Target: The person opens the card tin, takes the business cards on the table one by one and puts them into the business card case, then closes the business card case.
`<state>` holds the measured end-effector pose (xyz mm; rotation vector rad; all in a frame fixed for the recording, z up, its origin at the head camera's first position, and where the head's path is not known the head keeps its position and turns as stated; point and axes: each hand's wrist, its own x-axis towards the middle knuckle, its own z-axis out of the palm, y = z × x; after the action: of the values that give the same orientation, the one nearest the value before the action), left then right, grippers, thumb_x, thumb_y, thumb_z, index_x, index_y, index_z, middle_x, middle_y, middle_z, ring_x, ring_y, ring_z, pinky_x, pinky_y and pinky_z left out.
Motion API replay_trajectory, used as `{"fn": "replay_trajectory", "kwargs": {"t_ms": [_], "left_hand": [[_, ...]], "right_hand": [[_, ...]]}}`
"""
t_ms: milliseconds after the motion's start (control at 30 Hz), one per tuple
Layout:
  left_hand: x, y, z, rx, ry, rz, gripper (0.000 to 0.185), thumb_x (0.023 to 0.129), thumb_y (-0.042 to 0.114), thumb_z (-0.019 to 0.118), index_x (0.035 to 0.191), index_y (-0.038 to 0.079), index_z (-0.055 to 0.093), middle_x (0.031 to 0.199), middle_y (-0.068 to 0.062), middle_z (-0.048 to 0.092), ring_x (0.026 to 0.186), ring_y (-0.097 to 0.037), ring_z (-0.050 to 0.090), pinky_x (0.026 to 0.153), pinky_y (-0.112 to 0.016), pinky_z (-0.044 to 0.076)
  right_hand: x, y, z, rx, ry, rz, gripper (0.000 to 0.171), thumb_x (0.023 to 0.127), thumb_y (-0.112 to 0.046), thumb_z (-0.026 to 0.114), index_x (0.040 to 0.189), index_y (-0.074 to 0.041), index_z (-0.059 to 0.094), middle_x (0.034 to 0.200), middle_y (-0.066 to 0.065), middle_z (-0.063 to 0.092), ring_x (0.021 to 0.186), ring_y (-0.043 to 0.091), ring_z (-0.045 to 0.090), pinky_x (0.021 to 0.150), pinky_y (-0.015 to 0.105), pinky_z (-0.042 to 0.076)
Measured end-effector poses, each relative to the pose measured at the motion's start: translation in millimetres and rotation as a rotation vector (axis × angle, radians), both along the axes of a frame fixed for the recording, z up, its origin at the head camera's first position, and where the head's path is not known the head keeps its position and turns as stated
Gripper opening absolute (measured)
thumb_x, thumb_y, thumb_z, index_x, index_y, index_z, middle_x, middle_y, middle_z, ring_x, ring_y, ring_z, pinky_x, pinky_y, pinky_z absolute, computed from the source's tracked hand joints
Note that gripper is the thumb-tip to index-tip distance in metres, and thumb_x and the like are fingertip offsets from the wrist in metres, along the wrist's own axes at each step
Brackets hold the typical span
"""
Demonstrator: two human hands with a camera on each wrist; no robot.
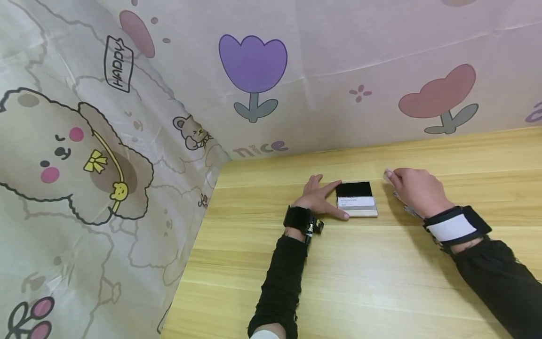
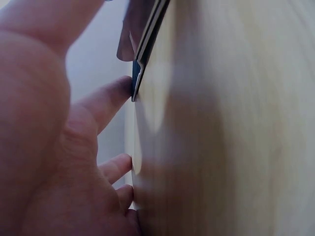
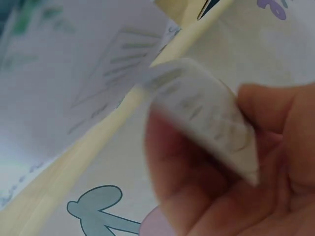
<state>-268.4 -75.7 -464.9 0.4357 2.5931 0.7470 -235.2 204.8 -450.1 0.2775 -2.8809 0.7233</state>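
A flat card case (image 1: 357, 200) with a black lid and a white card showing lies on the wooden table (image 1: 338, 282). My left hand (image 1: 332, 199) rests beside its left side, with a straight forefinger at the top corner and the thumb along the near edge. In the left wrist view a fingertip (image 2: 110, 101) touches the case's edge (image 2: 142, 54). To the right of the case, my right hand (image 1: 391, 176) pinches a small stack of white cards (image 1: 387, 175). The right wrist view shows that stack (image 3: 206, 113) bent between its fingers (image 3: 197, 196).
A cartoon-print cloth (image 1: 254, 70) with bears and tulips hangs along the back and left of the table. More printed white cards (image 3: 64, 83) show blurred close to the right wrist camera. Bare wood extends toward me.
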Motion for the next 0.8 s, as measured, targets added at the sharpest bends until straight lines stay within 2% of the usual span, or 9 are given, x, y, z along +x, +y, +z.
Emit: {"fn": "replay_trajectory", "kwargs": {"t_ms": [200, 433, 567, 667, 800], "left_hand": [[1.0, -1, 1.5, 0.002, 0.002, -0.001, 0.109, 0.067, 0.055, 0.095, 0.158, 0.05, 0.036, 0.173, 0.0, 0.001, 0.158, -0.022, -0.003, 0.121, -0.063, 0.02], [0.6, -1, 1.8, 0.013, 0.0, -0.011, 0.108, 0.068, 0.055, 0.094, 0.158, 0.05, 0.035, 0.173, -0.001, 0.001, 0.158, -0.023, -0.002, 0.121, -0.063, 0.019], [0.2, -2, 1.6, 0.012, 0.0, -0.016, 0.109, 0.067, 0.056, 0.094, 0.159, 0.05, 0.035, 0.173, -0.001, 0.001, 0.158, -0.023, -0.003, 0.122, -0.062, 0.018], [0.8, -2, 2.5, 0.012, 0.0, -0.02, 0.109, 0.068, 0.055, 0.094, 0.159, 0.049, 0.035, 0.173, -0.002, 0.001, 0.158, -0.024, -0.003, 0.122, -0.062, 0.019], [1.5, -2, 3.5, 0.013, 0.005, -0.022, 0.109, 0.068, 0.054, 0.094, 0.159, 0.048, 0.035, 0.173, -0.003, 0.001, 0.158, -0.024, -0.002, 0.122, -0.062, 0.019]], "right_hand": [[-4.8, -2, 0.7, -0.071, 0.011, 0.01, 0.052, 0.114, -0.031, 0.037, 0.119, 0.015, 0.059, 0.08, 0.024, 0.062, 0.061, 0.03, 0.056, 0.049, 0.044, 0.046], [-8.0, -9, 0.0, -0.108, 0.057, 0.095, 0.038, 0.113, -0.022, 0.041, 0.109, 0.011, 0.06, 0.077, 0.016, 0.059, 0.064, 0.027, 0.055, 0.054, 0.04, 0.046], [-9.0, -11, -0.3, -0.131, 0.054, 0.164, 0.026, 0.106, -0.009, 0.05, 0.116, 0.013, 0.059, 0.092, 0.023, 0.062, 0.075, 0.031, 0.057, 0.063, 0.045, 0.049], [-8.7, -13, -0.9, -0.135, 0.024, 0.196, 0.033, 0.099, -0.002, 0.056, 0.126, 0.017, 0.056, 0.107, 0.032, 0.062, 0.087, 0.037, 0.059, 0.073, 0.054, 0.051], [-8.4, -16, -1.8, -0.139, 0.033, 0.229, 0.039, 0.096, 0.001, 0.058, 0.131, 0.017, 0.053, 0.114, 0.035, 0.063, 0.094, 0.04, 0.06, 0.08, 0.059, 0.051]]}}
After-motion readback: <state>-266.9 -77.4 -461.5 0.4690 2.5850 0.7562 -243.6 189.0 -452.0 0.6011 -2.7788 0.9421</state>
